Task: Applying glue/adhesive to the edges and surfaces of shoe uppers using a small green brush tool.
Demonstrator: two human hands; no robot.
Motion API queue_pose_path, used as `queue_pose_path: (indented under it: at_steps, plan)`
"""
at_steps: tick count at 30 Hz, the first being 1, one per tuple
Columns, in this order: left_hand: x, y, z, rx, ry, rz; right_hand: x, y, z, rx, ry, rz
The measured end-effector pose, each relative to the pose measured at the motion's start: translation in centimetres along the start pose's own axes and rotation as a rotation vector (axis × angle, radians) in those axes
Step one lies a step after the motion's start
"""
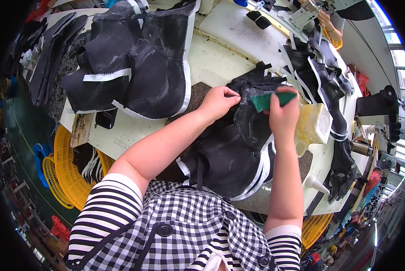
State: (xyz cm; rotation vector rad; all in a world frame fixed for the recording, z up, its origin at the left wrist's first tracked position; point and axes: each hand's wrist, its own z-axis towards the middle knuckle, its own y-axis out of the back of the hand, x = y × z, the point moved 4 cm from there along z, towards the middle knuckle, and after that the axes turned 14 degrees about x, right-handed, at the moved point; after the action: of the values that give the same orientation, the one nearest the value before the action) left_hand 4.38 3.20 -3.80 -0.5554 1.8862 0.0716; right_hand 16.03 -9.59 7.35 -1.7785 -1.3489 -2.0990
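Observation:
A stack of black fabric pieces [225, 158] with white zipper edging lies on the table in front of me. My left hand [217, 105] pinches the upper edge of the top piece between thumb and fingertips. In my right hand [284, 115] is a flat green pad [265, 100], perhaps a scouring pad, gripped between thumb and fingers. The pad is over the upper part of the black piece; whether it touches the fabric I cannot tell. Just beyond both hands lies a bunch of black strips [259, 77]. Whitish smears mark the fabric.
A yellowed square plastic jug [315, 124] stands right of my right hand. Larger black pieces [152, 67] are piled at the left, above a dark phone [105, 119]. Yellow baskets [67, 158] stand at the lower left. At the far right, another person's hand [325, 21] is near a sewing machine.

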Motion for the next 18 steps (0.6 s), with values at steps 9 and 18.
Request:
queue_pose_path:
  at_steps: [9,18]
  plan:
    - [1.8,2.2,-7.3,0.017,-0.016,0.006,-1.1,-1.0,-6.5,0.066,0.196,-0.047]
    - [4.3,0.9,-15.7,0.145,0.402,0.205,0.7,-3.9,-10.4,0.083,0.44,-0.201]
